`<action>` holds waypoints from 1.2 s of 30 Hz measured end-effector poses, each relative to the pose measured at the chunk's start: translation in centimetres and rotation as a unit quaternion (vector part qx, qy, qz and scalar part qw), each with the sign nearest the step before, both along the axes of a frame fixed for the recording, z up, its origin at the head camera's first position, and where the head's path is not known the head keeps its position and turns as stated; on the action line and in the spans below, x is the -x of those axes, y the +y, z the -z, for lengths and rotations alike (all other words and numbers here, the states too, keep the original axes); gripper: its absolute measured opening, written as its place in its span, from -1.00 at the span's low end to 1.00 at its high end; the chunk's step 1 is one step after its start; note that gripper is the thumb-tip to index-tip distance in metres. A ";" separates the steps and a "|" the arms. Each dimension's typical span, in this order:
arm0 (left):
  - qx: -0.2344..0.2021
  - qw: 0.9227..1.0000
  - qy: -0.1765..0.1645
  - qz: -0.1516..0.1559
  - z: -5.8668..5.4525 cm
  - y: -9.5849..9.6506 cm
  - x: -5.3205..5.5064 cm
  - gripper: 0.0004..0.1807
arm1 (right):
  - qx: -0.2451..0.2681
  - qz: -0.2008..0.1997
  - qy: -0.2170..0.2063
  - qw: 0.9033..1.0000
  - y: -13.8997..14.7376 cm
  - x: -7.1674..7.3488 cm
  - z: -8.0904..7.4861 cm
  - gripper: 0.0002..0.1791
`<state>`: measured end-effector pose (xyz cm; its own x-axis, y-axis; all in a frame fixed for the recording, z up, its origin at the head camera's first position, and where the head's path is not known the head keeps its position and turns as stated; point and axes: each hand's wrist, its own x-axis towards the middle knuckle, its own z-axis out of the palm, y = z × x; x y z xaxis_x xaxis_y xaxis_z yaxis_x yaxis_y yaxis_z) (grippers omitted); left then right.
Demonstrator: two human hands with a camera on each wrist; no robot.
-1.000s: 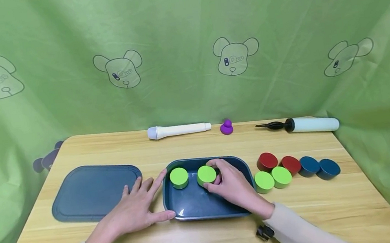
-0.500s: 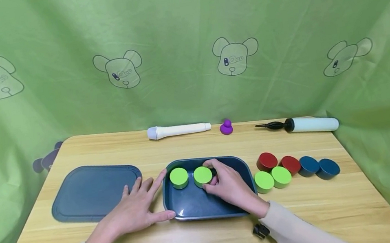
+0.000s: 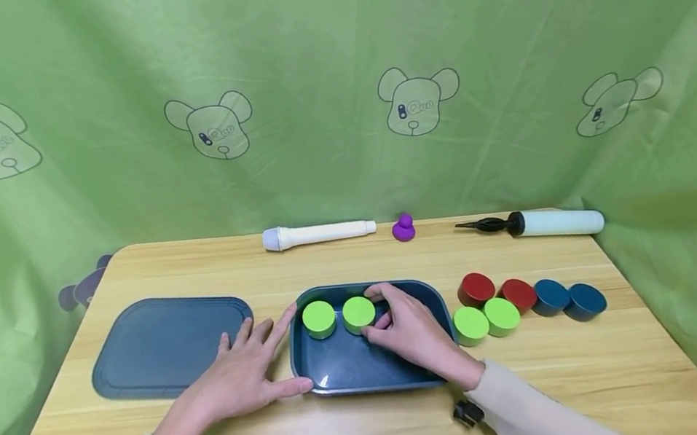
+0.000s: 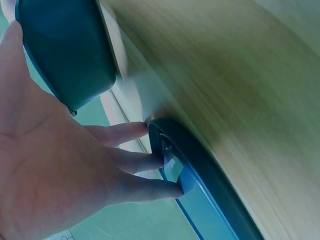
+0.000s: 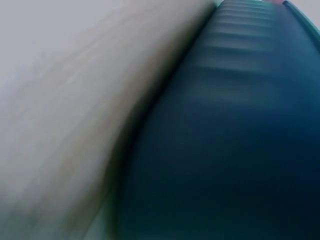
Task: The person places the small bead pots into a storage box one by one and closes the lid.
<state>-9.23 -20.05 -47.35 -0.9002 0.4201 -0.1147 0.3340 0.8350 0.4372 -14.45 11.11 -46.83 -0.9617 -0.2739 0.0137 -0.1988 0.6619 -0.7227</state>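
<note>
I'd steady the dark blue rectangular tray [image 3: 348, 364] with that left hand [image 3: 246, 374], fingers spread apart, thumb and index at its left corners. Right hand [image 3: 411, 328] is pinching a light green cylinder [image 3: 358, 314] inside, toward the back, so I'd go level and release evenly to avoid bumping its green twin [image 3: 319, 318] just left. Tray's long axis runs left-right, mouth up; the held cylinder's upright, flat face up, axis vertical.

On the tabletop [image 3: 350, 434], the lid [image 3: 160, 345] lies left of the tray [image 3: 348, 366]; two blocks [image 3: 319, 321] sit in the tray, six more blocks [image 3: 477, 291] to its right. Behind, left to right: mic [image 3: 324, 233], knob [image 3: 404, 229], pump [image 3: 557, 221].
</note>
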 end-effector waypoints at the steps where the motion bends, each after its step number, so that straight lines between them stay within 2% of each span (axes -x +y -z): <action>1: 0.000 1.000 0.000 0.000 0.0 0.0 0.0 0.24 | 0.000 0.001 -0.001 1.000 0.0 0.0 0.0 -0.37; 20: -0.002 1.000 -0.004 -0.002 -0.1 0.0 0.0 0.24 | 0.015 0.004 0.002 1.000 1.5 -0.3 -1.8 -0.34; 36: -0.006 1.000 -0.005 0.006 -0.1 -0.1 0.0 0.23 | 0.072 0.025 0.019 0.997 4.7 -0.6 -2.7 -0.43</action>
<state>-9.22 -20.13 -47.27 -0.8939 0.4323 -0.1185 0.3394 0.8254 0.4512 -13.82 15.78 -44.15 -0.9722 -0.2178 0.0858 -0.1967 0.5616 -0.8037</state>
